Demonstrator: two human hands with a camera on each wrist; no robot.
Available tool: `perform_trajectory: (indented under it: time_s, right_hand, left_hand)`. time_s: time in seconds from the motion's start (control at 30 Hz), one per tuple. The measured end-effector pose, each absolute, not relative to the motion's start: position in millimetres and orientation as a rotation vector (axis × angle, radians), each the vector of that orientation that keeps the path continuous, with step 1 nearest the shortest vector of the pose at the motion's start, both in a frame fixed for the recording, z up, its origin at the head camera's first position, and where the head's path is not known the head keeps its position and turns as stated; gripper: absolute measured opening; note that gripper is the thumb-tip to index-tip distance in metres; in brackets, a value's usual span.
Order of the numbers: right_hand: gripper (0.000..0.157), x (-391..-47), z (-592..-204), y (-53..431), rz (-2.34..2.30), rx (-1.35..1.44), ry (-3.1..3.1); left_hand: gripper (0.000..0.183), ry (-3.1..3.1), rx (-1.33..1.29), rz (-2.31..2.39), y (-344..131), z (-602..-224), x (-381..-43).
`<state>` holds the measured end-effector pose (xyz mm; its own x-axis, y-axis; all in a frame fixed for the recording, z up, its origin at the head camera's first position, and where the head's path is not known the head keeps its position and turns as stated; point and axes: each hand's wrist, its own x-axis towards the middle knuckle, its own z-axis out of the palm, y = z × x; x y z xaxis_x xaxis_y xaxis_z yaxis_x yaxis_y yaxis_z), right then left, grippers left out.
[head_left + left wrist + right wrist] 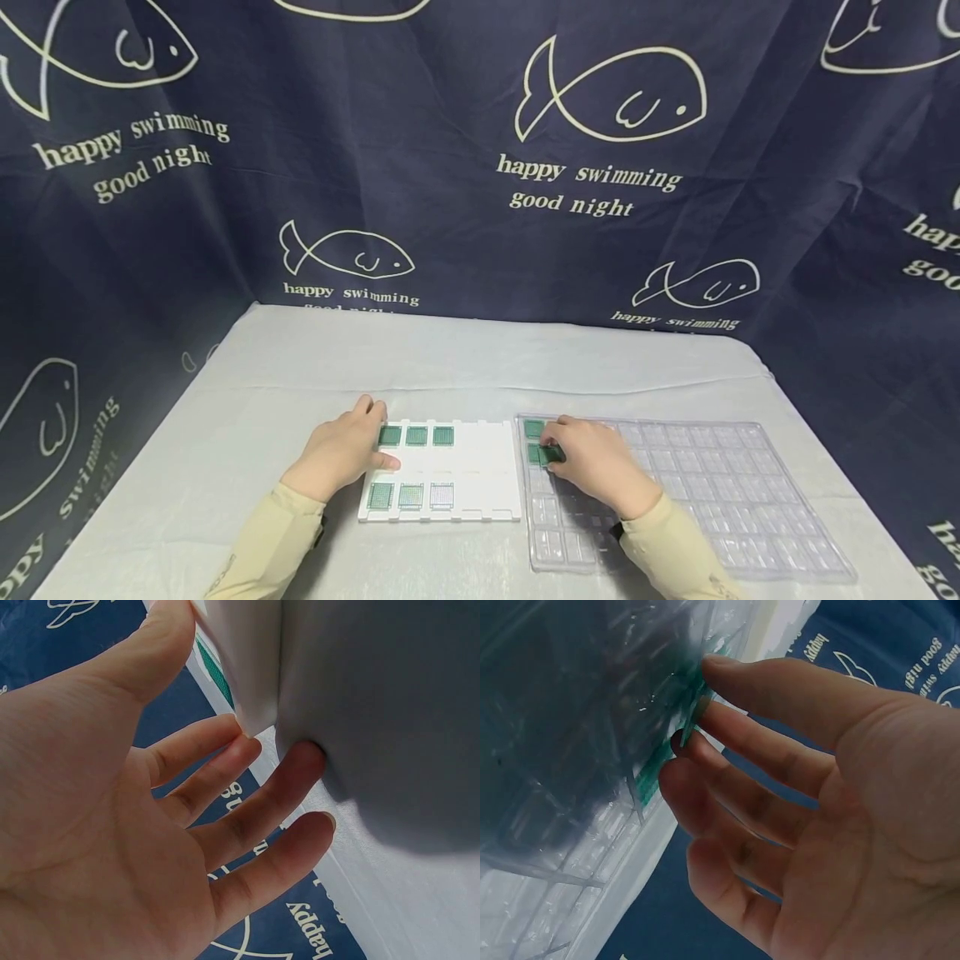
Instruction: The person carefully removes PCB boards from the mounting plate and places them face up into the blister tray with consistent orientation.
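Note:
In the head view my left hand (341, 446) holds the left edge of a white tray (487, 458); its thumb lies on top and its fingers are at the far left corner. The tray carries two rows of small green circuit boards (410, 497), three in each. My right hand (596, 458) pinches a green circuit board (553, 454) over the left column of a clear plastic tray (750, 483). That board appears tilted between thumb and fingertips in the right wrist view. Other green boards (534, 428) sit in the far left compartments, partly hidden by the fingers.
The two trays lie side by side on a table with a pale cloth (442, 358). Many clear compartments (727, 437) extend to the right, beyond my right hand. A dark blue curtain (465, 167) with fish drawings encloses the back and sides.

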<state>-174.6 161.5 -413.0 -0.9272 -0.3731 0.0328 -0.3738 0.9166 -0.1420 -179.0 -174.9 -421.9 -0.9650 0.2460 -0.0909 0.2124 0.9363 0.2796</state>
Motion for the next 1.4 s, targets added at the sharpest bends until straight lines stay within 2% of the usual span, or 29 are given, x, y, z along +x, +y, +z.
perform_trajectory:
  time_s: [1.4]
  right_hand:
    - [0.029, -178.6, -414.3, 165.9, 0.256, 0.599, -3.059]
  left_hand:
    - [0.067, 2.957, 0.348, 0.398, -175.0, -421.3, -179.0]
